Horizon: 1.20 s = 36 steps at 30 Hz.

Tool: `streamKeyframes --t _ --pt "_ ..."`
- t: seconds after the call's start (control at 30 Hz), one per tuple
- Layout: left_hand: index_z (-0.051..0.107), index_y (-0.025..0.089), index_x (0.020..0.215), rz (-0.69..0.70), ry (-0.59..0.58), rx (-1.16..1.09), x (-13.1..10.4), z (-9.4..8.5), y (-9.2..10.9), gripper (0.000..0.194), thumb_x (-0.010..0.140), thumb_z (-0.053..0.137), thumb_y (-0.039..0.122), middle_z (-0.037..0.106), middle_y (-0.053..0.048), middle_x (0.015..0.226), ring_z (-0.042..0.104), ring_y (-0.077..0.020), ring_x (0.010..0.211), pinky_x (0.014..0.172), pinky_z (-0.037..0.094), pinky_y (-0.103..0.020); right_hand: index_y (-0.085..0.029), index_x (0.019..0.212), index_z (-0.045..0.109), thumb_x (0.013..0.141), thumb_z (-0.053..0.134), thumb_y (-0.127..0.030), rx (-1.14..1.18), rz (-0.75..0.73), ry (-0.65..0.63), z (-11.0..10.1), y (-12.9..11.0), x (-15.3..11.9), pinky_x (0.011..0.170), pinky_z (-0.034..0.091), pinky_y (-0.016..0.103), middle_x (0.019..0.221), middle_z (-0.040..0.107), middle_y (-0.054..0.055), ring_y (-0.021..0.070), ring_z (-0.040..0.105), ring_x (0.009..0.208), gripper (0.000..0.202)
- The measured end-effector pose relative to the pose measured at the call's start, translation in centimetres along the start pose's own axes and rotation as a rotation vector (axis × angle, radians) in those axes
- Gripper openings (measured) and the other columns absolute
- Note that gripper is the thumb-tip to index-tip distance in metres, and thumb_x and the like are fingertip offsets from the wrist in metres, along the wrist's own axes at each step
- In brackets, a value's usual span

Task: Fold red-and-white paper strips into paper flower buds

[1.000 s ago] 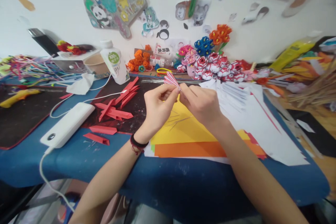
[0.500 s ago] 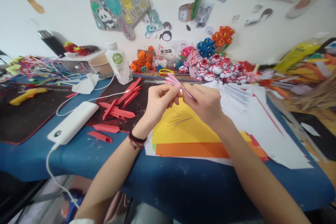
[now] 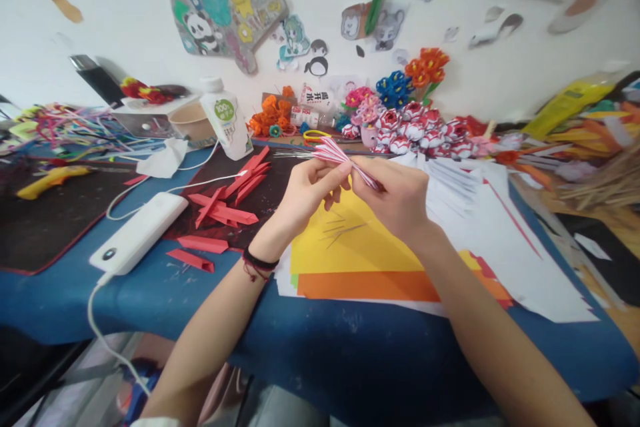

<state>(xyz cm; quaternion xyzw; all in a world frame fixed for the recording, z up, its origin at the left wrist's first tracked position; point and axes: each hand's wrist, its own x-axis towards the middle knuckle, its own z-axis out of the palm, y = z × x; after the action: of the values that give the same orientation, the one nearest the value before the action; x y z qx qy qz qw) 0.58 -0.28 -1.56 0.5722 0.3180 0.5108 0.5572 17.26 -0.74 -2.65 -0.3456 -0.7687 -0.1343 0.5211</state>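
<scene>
A pink-and-white striped bundle of folded paper [image 3: 332,151] is held between my two hands above the yellow paper [image 3: 345,240]. The fingers of my left hand [image 3: 313,190] pinch it near the middle. My right hand [image 3: 393,190] is closed round its narrower right end. The bundle fans out toward the upper left. Several thin wires [image 3: 340,230] lie on the yellow sheet beneath my hands. Folded red paper strips [image 3: 225,213] are piled on the dark mat [image 3: 200,240] to the left.
A white power bank [image 3: 140,233] with a cable lies at the left on the blue table cover [image 3: 210,307]. A white bottle [image 3: 226,120], a paper bowl [image 3: 193,123] and paper flowers [image 3: 400,130] stand along the back. White sheets [image 3: 525,267] lie at the right.
The bundle is turned slightly, with more of its striped fan showing. My right hand has shifted a little to the right, and my left hand has moved slightly with it.
</scene>
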Motion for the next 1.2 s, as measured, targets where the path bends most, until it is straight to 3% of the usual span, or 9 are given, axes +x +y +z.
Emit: streamKeyframes --t 0.13,0.37,0.67,0.87,1.03,1.2 --pt "0.066 0.015 0.077 0.088 0.020 0.034 0.0 0.2 0.0 0.047 0.075 0.085 0.058 0.066 -0.001 0.068 0.053 -0.0060 0.049 0.040 0.042 -0.018 -0.019 0.088 0.077 0.097 0.057 -0.021 0.142 0.118 -0.005 -0.4 -0.8 0.5 0.061 0.045 0.024 0.071 0.072 0.001 0.0119 0.059 0.059 0.022" --pt "0.064 0.015 0.072 0.210 0.087 0.104 -0.2 0.2 -0.3 0.049 0.077 0.083 0.060 0.066 0.000 0.061 0.052 -0.0051 0.044 0.040 0.042 -0.018 -0.018 0.091 0.079 0.098 0.059 -0.028 0.317 0.269 -0.069 -0.9 -1.5 0.7 0.058 0.042 0.024 0.065 0.064 -0.002 0.0107 0.050 0.056 0.023" --pt "0.063 0.016 0.070 0.292 0.162 0.172 -0.6 0.2 0.1 0.045 0.080 0.082 0.055 0.065 0.001 0.056 0.052 -0.0044 0.041 0.038 0.038 -0.016 -0.016 0.093 0.079 0.097 0.062 -0.030 0.707 0.399 -0.157 -1.0 -1.5 1.2 0.048 0.038 0.022 0.064 0.059 -0.002 0.0084 0.049 0.052 0.022" --pt "0.062 0.015 0.069 0.303 0.157 0.183 -0.7 0.0 0.3 0.045 0.079 0.084 0.053 0.065 0.001 0.056 0.053 -0.0047 0.041 0.038 0.040 -0.015 -0.016 0.074 0.073 0.100 0.061 -0.031 0.764 0.429 -0.209 -1.3 -1.8 1.4 0.048 0.036 0.023 0.060 0.056 -0.001 0.0075 0.043 0.050 0.032" --pt "0.062 0.015 0.069 0.273 0.137 0.127 -0.5 -0.3 0.1 0.043 0.080 0.084 0.051 0.065 0.002 0.056 0.052 -0.0041 0.040 0.038 0.039 -0.015 -0.017 0.077 0.073 0.100 0.062 -0.036 0.854 0.531 -0.233 -1.1 -1.3 1.3 0.047 0.032 0.024 0.060 0.054 -0.002 0.0075 0.041 0.050 0.031" --pt "0.066 0.014 0.077 0.194 0.041 0.093 -0.2 -0.5 0.0 0.042 0.079 0.085 0.051 0.068 0.000 0.061 0.053 -0.0043 0.043 0.038 0.039 -0.015 -0.016 0.070 0.068 0.099 0.063 -0.038 0.883 0.624 -0.302 -1.2 -0.2 1.3 0.045 0.027 0.025 0.059 0.053 -0.002 0.0067 0.039 0.048 0.038"
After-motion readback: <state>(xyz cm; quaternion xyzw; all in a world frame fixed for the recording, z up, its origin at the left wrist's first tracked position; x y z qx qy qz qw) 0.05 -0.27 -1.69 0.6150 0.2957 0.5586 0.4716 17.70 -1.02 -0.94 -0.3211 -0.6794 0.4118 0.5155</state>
